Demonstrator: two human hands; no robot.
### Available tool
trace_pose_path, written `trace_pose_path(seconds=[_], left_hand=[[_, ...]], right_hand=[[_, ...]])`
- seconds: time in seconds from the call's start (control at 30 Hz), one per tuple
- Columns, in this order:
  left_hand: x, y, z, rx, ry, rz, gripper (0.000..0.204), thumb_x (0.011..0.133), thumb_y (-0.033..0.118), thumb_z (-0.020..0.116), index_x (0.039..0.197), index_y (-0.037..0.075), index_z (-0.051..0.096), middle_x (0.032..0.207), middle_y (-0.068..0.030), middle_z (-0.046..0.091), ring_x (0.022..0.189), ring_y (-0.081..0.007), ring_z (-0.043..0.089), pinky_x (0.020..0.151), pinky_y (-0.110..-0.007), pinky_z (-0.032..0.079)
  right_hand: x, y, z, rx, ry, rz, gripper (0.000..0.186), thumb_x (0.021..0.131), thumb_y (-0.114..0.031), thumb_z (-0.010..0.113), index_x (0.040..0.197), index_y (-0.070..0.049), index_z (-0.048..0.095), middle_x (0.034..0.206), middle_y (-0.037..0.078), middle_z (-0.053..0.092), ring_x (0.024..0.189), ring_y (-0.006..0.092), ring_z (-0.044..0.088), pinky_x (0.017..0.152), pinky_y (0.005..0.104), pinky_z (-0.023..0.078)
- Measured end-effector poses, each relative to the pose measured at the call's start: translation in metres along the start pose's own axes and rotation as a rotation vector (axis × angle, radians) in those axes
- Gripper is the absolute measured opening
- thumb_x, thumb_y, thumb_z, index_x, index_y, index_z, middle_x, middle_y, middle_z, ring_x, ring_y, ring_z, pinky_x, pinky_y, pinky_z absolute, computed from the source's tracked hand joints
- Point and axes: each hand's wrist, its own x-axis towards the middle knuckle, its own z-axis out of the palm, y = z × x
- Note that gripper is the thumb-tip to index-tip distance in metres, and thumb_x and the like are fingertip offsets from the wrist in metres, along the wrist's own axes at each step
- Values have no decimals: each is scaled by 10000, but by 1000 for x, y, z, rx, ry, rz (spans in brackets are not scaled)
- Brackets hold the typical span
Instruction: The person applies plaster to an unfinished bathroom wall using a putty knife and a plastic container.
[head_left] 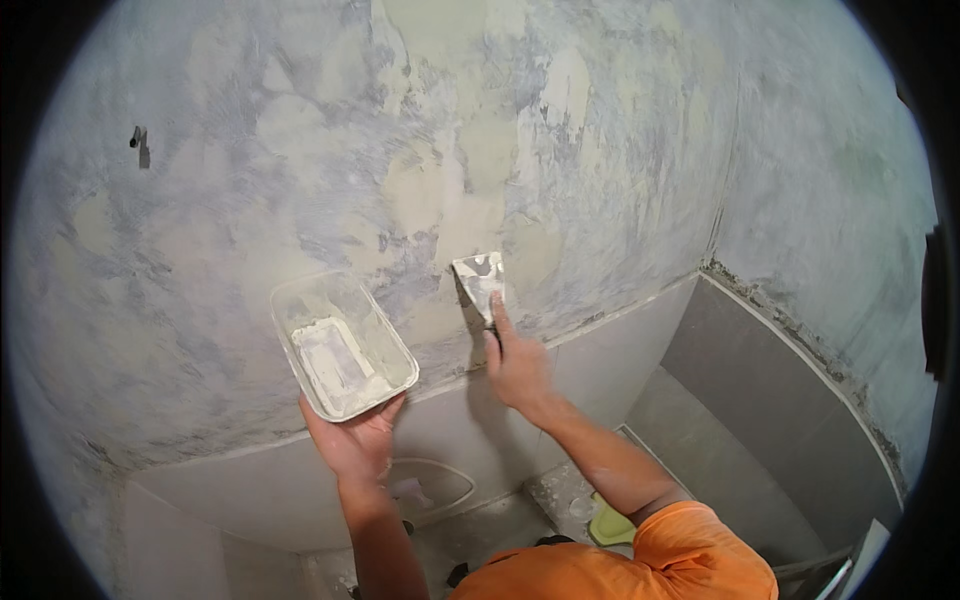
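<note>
The right hand [520, 370] is closed around the dark handle of a putty knife [480, 278], just right of the centre of the view, with its index finger stretched along the back of the blade. The blade points toward 11 o'clock from the hand and is smeared with whitish paste; it lies close over the patchy grey wall [300, 150], though whether its edge touches the surface cannot be told. The left hand [355, 435], toward 8 o'clock, grips the lower end of a translucent rectangular tub [378, 325] from beneath, thumb on one side and fingers on the other. The tub is tilted with its open side facing the viewer, and pale paste [340, 355] coats its bottom. Cream and white patches spread over the wall, thickest toward 12 o'clock, and a small dark mark [140, 147] sits at 10 o'clock. Below, a band of grey tiles [590, 345] runs from 8 o'clock to the corner near 3 o'clock, where a second wall [830, 200] meets the first. A yellow-green object [612, 522] lies at 5 o'clock, beside the person's orange sleeve [700, 550].
</note>
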Motion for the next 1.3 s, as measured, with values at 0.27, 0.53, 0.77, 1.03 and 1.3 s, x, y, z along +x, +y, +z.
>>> trace_pose_path(seconds=[0.27, 0.53, 0.77, 1.03, 1.3], left_hand=[[-3, 3, 10, -76, 45, -18, 652, 1014, 540, 391, 1519, 126, 390, 1506, -145, 457, 1276, -409, 547, 881, -598, 570], [-1, -2, -16, -42, 95, 27, 664, 1019, 554, 377, 1529, 130, 373, 1515, -142, 448, 1293, -399, 533, 912, -591, 549], [0, 4, -2, -52, -32, -4, 652, 1024, 540, 354, 1517, 114, 376, 1490, -149, 474, 1265, -397, 563, 908, -560, 571], [1, -3, 2, -52, -30, -53, 634, 1019, 527, 373, 1497, 112, 413, 1461, -147, 506, 1235, -396, 588, 881, -588, 584], [-5, -13, 4, 3, 51, -20, 618, 1012, 499, 394, 1491, 109, 421, 1446, -148, 518, 1222, -391, 597, 864, -591, 586]], right_hand=[[102, -53, -99, 117, 274, -196, 601, 1004, -223, 500, 1551, -42, 327, 721, 280, 630, 672, 467, 627, 648, 545, 498], [39, -9, 43, -2, 108, -47, 715, 1016, -209, 486, 1594, -7, 115, 718, 246, 641, 653, 453, 629, 614, 526, 498], [-29, 23, 7, 36, 19, -24, 608, 1023, -253, 490, 1588, -142, 294, 810, 262, 660, 710, 461, 638, 665, 536, 505], [126, -71, -110, 56, 385, -263, 556, 1032, -276, 477, 1545, -94, 367, 720, 229, 635, 651, 427, 627, 639, 536, 500], [16, 7, 41, -24, 73, -44, 648, 1035, -291, 477, 1611, -153, 214, 758, 226, 645, 678, 434, 644, 642, 532, 523]])
